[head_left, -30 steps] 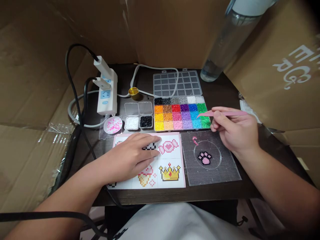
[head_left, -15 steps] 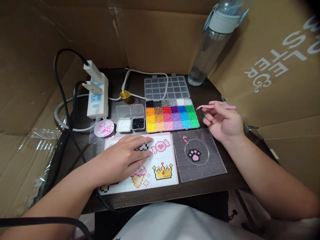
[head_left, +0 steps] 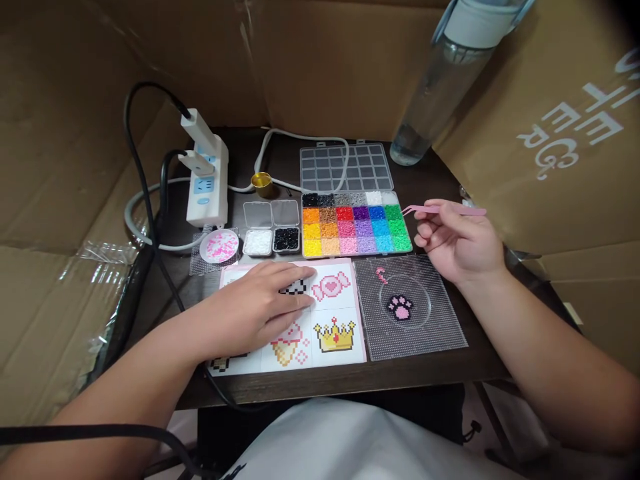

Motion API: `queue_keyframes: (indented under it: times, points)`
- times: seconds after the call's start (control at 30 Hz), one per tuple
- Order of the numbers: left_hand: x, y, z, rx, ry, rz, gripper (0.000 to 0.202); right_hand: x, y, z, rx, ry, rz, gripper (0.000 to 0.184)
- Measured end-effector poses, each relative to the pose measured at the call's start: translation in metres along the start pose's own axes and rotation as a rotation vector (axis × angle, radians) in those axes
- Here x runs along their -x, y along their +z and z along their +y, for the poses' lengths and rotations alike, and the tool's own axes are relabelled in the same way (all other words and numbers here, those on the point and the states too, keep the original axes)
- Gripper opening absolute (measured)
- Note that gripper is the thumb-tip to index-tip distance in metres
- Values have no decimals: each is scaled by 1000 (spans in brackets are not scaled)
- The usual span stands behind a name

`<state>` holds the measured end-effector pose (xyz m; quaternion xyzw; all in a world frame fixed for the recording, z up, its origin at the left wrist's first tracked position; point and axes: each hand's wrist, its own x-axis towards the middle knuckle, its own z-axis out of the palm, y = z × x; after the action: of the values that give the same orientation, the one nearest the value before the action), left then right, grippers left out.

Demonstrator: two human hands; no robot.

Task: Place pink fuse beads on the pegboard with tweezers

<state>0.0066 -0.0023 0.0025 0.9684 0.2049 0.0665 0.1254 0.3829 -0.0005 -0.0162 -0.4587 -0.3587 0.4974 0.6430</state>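
Observation:
My left hand lies flat, fingers stretched, on a pink-edged pattern card with a candy, a crown and an ice cream on it. My right hand pinches pink tweezers, held above the table, tips pointing left near the green corner of the bead box. Below that hand lies a clear pegboard carrying a pink-and-black paw print and a few pink beads.
A small two-cell case of white and black beads and a round dish of pink beads sit left of the box. A power strip with cables, a gold cap and a water bottle stand behind. Cardboard walls surround the table.
My right hand lifted the tweezers off the bead box and turned palm up, to the box's right. The left hand stayed on the card. The view shifted slightly.

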Motion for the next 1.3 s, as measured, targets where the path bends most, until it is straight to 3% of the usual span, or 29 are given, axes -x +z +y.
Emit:
queue_keyframes:
  times: [0.27, 0.8, 1.3]
  points:
    - [2, 1, 2, 52, -20, -2, 34, 3, 3, 1, 70, -24, 0, 22]
    - [4, 3, 2, 10, -28, -28, 38, -1, -2, 5, 141, 0, -51, 27]
    - [7, 11, -3, 50, -41, 109, 36, 3, 9, 12, 235, -91, -29, 36]
